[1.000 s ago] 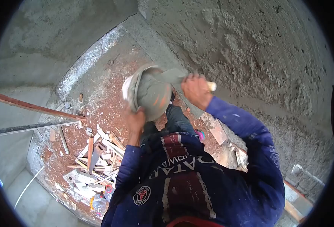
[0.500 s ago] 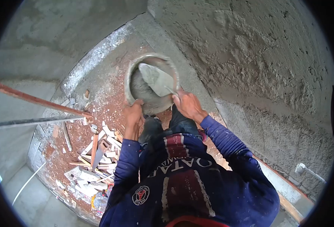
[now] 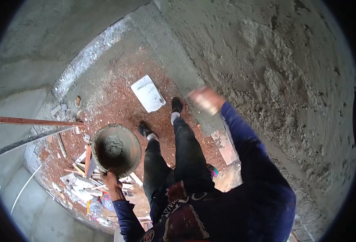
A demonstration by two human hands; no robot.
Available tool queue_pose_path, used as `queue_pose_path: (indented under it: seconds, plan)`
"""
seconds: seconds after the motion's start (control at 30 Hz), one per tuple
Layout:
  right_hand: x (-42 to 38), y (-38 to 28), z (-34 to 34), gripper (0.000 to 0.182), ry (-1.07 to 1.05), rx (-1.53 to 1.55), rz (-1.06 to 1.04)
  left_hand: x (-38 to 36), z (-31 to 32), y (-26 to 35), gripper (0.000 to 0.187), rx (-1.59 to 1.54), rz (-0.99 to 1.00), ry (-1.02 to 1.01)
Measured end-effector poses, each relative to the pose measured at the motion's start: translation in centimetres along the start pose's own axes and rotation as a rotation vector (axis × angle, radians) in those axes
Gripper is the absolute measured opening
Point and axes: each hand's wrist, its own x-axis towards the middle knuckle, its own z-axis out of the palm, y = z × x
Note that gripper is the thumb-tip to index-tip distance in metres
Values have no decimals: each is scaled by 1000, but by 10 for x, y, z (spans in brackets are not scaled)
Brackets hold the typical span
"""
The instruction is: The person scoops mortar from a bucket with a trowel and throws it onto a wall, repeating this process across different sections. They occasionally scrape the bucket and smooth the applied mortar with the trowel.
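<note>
My left hand (image 3: 112,180) is closed on the near rim of a round mortar bucket (image 3: 134,151), held out to the left above the floor. Grey wet mortar (image 3: 113,146) lies in a heap on its bottom. Near the rough plastered wall on the right, my right hand (image 3: 207,100) is smeared by motion. Its fingers look curled round the trowel seen in it half a second ago, but the blade cannot be made out now.
A white flat piece (image 3: 148,93) lies on the reddish floor ahead of my feet. Wood scraps (image 3: 85,183) are piled below the bucket. Two long bars (image 3: 33,120) lean in from the left. Freshly plastered wall (image 3: 266,80) rises on the right.
The bucket has moved from in front of me to the left, uncovering the white piece and my feet. My right hand has swung out of the bucket towards the right wall.
</note>
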Motion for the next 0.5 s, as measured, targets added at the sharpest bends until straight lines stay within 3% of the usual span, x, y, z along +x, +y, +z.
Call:
queue_pose_path:
  seconds: [0.03, 0.07, 0.1, 0.13, 0.23, 0.27, 0.3, 0.33, 0.37, 0.4, 0.43, 0.47, 0.5]
  plan:
    - [8, 40, -55, 26, 126, 117, 30, -10, -5, 2, 57, -16, -79, -35]
    - [-5, 63, -96, 22, 349, 327, -54, -13, -12, -11, 59, 43, 43, 14]
    - [-53, -6, -106, 19, 506, 173, -87, -10, -14, -31, 62, 84, 176, 64]
    - [-102, -65, -101, 20, 531, 68, 59, -8, -28, -48, 71, 76, 159, 29]
    - [-191, -122, -73, 23, 580, -62, -36, 2, -50, -68, 44, 391, 20, -31]
    - [-207, -125, -62, 21, 528, -75, -67, -27, -14, -6, 32, 675, 284, 53]
    - [-220, -133, -55, 20, 480, -96, -109, -17, -2, -19, 34, 641, 219, 121]
    - [-222, -128, -42, 20, 469, -101, -128, 4, -1, -53, 34, 546, 539, 161]
    - [-217, -112, -23, 19, 339, -159, -216, -25, 25, 4, 31, 408, 558, 65]
    - [-213, -98, 1, 19, 201, -212, -297, -34, 35, 20, 29, 322, 728, 15]
    - [-212, -92, 25, 16, 26, -263, -215, -49, 44, 42, 25, 293, 670, 1]
    - [-212, -87, 51, 15, -136, -316, -133, -50, 47, 48, 24, 37, 559, -142]
    - [-209, -72, 80, 17, -235, -129, -29, -54, 47, 65, 28, -52, 507, -269]
